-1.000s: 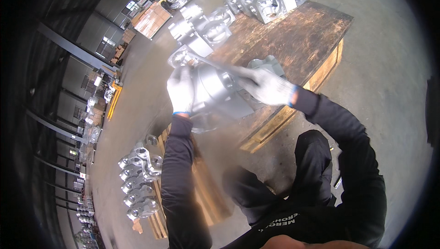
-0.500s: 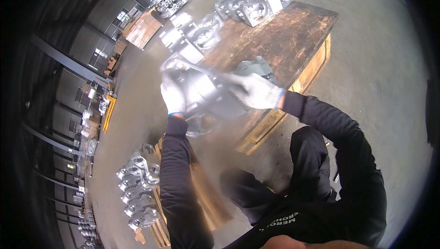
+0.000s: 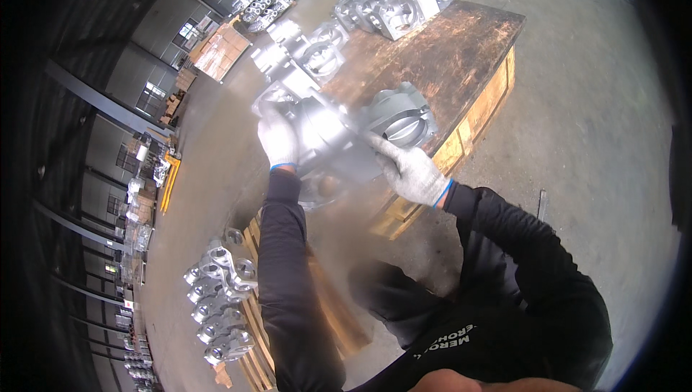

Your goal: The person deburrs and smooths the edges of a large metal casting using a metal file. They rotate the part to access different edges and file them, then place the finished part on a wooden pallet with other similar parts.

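A large silvery metal casting [image 3: 324, 132] with round openings is between my hands at the wooden crate's left edge; glare blurs part of it. My left hand [image 3: 278, 137], in a white knit glove, grips its left side, fingers partly hidden against the metal. At its right side, my gloved right hand [image 3: 414, 174] has the index finger stretched along the edge and the other fingers curled beneath, gripping it. Just beyond that hand, a second casting [image 3: 401, 119] with a wide round bore rests on the crate top.
The wooden crate [image 3: 461, 38] has a dark, worn top. More castings [image 3: 382, 2] stand at its far end, others [image 3: 317, 53] along its left side. At lower left, several smaller castings [image 3: 220, 291] sit by a wooden pallet [image 3: 252, 341]. Stacked cartons [image 3: 220, 51] stand farther off.
My right hand has moved slightly down and right along the casting's edge, uncovering more of the second casting. My left hand stays on the left side, little changed.
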Motion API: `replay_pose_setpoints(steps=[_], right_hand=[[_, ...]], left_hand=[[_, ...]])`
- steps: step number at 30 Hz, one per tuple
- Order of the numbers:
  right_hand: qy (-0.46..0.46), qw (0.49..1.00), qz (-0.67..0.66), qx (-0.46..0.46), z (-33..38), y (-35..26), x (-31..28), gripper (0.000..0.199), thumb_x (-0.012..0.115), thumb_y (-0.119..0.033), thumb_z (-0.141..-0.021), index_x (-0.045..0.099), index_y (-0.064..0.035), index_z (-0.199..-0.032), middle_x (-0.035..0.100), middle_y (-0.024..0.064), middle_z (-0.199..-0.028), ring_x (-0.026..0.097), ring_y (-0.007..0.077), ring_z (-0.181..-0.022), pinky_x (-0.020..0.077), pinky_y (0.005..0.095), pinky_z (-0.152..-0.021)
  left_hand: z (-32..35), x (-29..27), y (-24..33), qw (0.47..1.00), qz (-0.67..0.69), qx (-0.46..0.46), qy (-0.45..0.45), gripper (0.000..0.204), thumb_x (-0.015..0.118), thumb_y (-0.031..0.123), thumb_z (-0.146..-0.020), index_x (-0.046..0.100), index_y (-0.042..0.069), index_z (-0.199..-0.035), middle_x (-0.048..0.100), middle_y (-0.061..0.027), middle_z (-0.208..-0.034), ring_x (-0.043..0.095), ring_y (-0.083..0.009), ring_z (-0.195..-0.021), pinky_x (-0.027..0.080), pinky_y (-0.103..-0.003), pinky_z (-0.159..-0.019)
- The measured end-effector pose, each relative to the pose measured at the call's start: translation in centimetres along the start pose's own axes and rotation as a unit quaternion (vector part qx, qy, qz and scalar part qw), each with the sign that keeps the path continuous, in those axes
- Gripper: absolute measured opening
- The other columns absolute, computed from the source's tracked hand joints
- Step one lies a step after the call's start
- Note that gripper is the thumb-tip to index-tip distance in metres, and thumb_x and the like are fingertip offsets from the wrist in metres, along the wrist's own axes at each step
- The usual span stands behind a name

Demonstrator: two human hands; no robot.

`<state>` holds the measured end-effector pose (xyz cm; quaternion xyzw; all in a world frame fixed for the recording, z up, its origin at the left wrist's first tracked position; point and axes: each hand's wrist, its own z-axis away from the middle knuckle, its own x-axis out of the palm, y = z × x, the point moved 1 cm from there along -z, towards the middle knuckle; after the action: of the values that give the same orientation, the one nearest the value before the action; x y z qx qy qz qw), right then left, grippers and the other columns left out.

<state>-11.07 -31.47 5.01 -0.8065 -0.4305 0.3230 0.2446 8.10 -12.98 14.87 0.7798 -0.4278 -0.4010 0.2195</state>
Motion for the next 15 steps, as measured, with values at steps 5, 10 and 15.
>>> replay_pose_setpoints(steps=[5, 10, 15], right_hand=[[-0.02, 0.991, -0.044, 0.127, 0.6, -1.8, 2.9, 0.075, 0.061, 0.0, -0.089, 0.041, -0.0123, -0.16, 0.072, 0.0248, -0.119, 0.073, 0.0431, -0.105, 0.0585, 0.043, -0.09], [0.185, 0.98, -0.039, 0.059, 0.9, -4.6, 5.9, 0.057, 0.063, -0.018, -0.101, 0.047, -0.0138, -0.156, 0.068, 0.0248, -0.127, 0.071, 0.0405, -0.105, 0.0556, 0.0454, -0.093], [0.111, 0.936, -0.215, 0.254, 0.1, -3.8, 7.6, 0.054, 0.062, -0.012, -0.1, 0.051, -0.0149, -0.154, 0.065, 0.0229, -0.134, 0.068, 0.037, -0.115, 0.0536, 0.0429, -0.099]], left_hand=[[0.7, 0.0, 1.4, 0.991, -0.094, 0.095, -0.002, 0.04, 0.048, 0.033, -0.106, 0.072, 0.002, -0.116, 0.07, -0.025, -0.117, 0.065, -0.0455, -0.106, 0.05, -0.05, -0.095], [1.6, -0.3, 3.5, 0.881, -0.292, 0.363, 0.082, 0.029, 0.055, 0.027, -0.103, 0.073, 0.009, -0.116, 0.068, -0.0113, -0.13, 0.062, -0.0344, -0.121, 0.049, -0.045, -0.104], [1.9, -1.1, 3.5, 0.892, -0.282, 0.34, -0.096, 0.031, 0.052, 0.028, -0.104, 0.073, 0.012, -0.121, 0.068, -0.0116, -0.129, 0.061, -0.0355, -0.12, 0.046, -0.047, -0.107]])
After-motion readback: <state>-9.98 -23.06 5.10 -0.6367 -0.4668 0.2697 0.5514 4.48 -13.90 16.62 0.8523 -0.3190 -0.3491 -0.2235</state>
